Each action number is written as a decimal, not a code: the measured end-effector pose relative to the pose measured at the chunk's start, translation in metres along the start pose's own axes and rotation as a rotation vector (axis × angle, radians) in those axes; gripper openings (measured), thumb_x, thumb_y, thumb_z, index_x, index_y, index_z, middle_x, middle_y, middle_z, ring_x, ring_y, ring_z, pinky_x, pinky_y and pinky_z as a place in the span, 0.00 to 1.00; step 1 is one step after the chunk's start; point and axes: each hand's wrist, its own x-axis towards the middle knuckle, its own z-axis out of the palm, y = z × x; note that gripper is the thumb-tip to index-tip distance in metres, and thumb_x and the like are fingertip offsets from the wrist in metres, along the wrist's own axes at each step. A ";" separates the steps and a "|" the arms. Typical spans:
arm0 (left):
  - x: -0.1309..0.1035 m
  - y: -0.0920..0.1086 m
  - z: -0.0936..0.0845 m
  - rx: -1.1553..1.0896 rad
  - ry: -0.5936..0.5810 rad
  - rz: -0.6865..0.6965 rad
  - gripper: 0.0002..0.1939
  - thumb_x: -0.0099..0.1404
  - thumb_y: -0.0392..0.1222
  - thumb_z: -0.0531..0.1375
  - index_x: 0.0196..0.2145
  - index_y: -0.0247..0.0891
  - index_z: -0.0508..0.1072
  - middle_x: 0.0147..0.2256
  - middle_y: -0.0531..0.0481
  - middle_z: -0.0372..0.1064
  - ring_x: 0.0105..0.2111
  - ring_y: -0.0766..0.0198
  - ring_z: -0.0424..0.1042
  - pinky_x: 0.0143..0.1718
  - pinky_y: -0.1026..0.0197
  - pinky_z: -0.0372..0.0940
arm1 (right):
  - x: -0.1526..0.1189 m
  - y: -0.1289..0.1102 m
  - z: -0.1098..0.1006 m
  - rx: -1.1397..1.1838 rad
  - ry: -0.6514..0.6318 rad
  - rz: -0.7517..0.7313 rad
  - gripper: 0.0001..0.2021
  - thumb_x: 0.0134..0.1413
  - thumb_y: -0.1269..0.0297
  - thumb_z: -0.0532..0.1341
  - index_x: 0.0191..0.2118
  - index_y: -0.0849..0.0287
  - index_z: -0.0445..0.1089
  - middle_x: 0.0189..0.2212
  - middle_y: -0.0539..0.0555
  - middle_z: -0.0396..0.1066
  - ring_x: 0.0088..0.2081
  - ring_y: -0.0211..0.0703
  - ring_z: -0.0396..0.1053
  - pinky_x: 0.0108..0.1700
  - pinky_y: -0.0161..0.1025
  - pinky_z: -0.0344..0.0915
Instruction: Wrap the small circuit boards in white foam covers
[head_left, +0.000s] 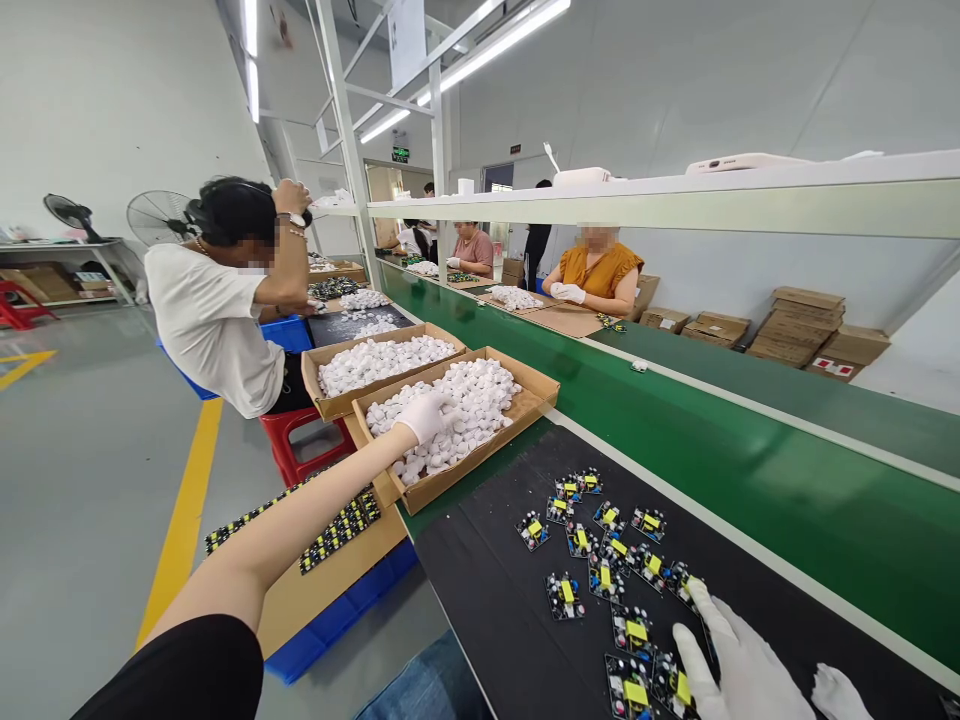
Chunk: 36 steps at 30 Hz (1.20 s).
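My left hand [427,417], in a white glove, reaches into a cardboard tray [480,455] heaped with small white pieces [480,390]. Its fingers are bent down against the heap; white on white hides what they pinch, if anything. My right hand [742,655], also gloved, is low over a black work surface [487,570] with its fingers spread. The index fingertip touches one of several small circuit boards [649,565] with yellow-topped components. More boards [564,595] lie scattered to the left of that hand, some overlapping.
A second cardboard tray [307,385] of white pieces adjoins the first. A green conveyor belt [675,440] runs behind the black surface. Panels of boards [341,530] lie on cardboard over a blue crate [337,625]. A co-worker [217,300] sits at left; others sit across the belt.
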 end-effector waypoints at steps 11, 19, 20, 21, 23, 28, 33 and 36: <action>0.000 0.010 -0.001 0.043 -0.061 0.068 0.16 0.63 0.45 0.54 0.45 0.40 0.74 0.40 0.48 0.75 0.41 0.57 0.72 0.43 0.61 0.65 | -0.002 0.005 0.007 -0.007 0.032 -0.006 0.26 0.56 0.55 0.45 0.54 0.65 0.63 0.45 0.65 0.72 0.45 0.60 0.70 0.43 0.56 0.68; 0.001 0.015 0.001 0.135 -0.211 0.098 0.23 0.56 0.57 0.60 0.46 0.42 0.73 0.36 0.45 0.75 0.37 0.52 0.74 0.37 0.59 0.66 | -0.001 0.001 0.003 0.022 0.030 -0.005 0.28 0.57 0.54 0.43 0.53 0.67 0.65 0.44 0.67 0.72 0.46 0.61 0.70 0.44 0.56 0.68; 0.001 0.016 0.002 0.142 -0.208 0.094 0.23 0.57 0.57 0.59 0.46 0.42 0.74 0.37 0.45 0.75 0.38 0.51 0.74 0.37 0.59 0.66 | -0.001 0.001 0.004 0.023 0.027 -0.003 0.28 0.57 0.54 0.43 0.54 0.67 0.65 0.44 0.67 0.72 0.46 0.61 0.70 0.44 0.56 0.68; 0.001 0.016 0.002 0.146 -0.202 0.090 0.23 0.58 0.56 0.59 0.46 0.42 0.74 0.37 0.44 0.75 0.38 0.51 0.73 0.37 0.59 0.66 | -0.001 0.001 0.005 0.025 0.028 0.003 0.28 0.57 0.54 0.43 0.54 0.67 0.65 0.44 0.67 0.72 0.46 0.61 0.70 0.44 0.56 0.68; 0.000 0.017 0.002 0.147 -0.183 0.079 0.21 0.59 0.55 0.58 0.45 0.41 0.74 0.38 0.44 0.75 0.39 0.52 0.73 0.38 0.59 0.65 | -0.001 0.002 0.007 0.028 0.038 0.014 0.27 0.57 0.54 0.44 0.54 0.66 0.65 0.44 0.66 0.72 0.45 0.60 0.70 0.44 0.55 0.69; -0.002 0.017 0.001 0.113 -0.105 0.048 0.17 0.60 0.49 0.57 0.43 0.39 0.75 0.35 0.45 0.75 0.37 0.54 0.73 0.37 0.60 0.66 | -0.002 0.003 0.009 0.007 0.047 -0.003 0.26 0.56 0.55 0.44 0.53 0.65 0.64 0.44 0.65 0.72 0.46 0.60 0.70 0.43 0.55 0.68; -0.006 0.018 -0.008 0.040 0.040 0.063 0.14 0.62 0.47 0.55 0.41 0.39 0.75 0.38 0.48 0.75 0.39 0.57 0.72 0.42 0.61 0.66 | -0.002 0.003 0.008 0.002 0.052 -0.007 0.26 0.57 0.55 0.44 0.54 0.64 0.64 0.44 0.65 0.72 0.46 0.60 0.69 0.43 0.55 0.68; -0.017 0.027 -0.017 -0.003 0.126 0.101 0.14 0.63 0.46 0.54 0.42 0.39 0.74 0.42 0.48 0.74 0.42 0.58 0.71 0.44 0.62 0.65 | -0.001 0.000 0.005 -0.004 0.041 0.006 0.27 0.57 0.55 0.43 0.53 0.66 0.65 0.44 0.66 0.72 0.46 0.60 0.70 0.43 0.55 0.68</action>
